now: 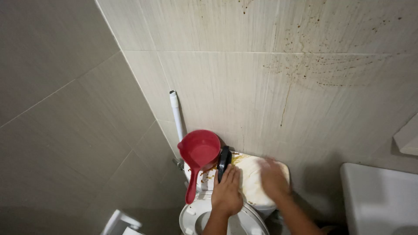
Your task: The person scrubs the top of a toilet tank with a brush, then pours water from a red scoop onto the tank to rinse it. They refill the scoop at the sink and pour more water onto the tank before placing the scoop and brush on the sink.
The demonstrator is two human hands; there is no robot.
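Note:
My left hand [226, 191] lies flat on the white toilet tank lid [252, 187], which carries brown and yellow stains. Its fingers touch a black object [224, 162] that stands on the lid. My right hand [273, 177] presses on the lid further right and looks blurred; I cannot tell if it holds anything. A red plastic dipper [198, 156] rests on the lid's left end, its handle hanging down.
A white pipe [176, 115] runs up the tiled corner. The beige wall tile [313, 65] shows brown splatter. The raised toilet seat [196, 215] is below. A white basin [379, 196] stands at right, a shelf edge [407, 137] above it.

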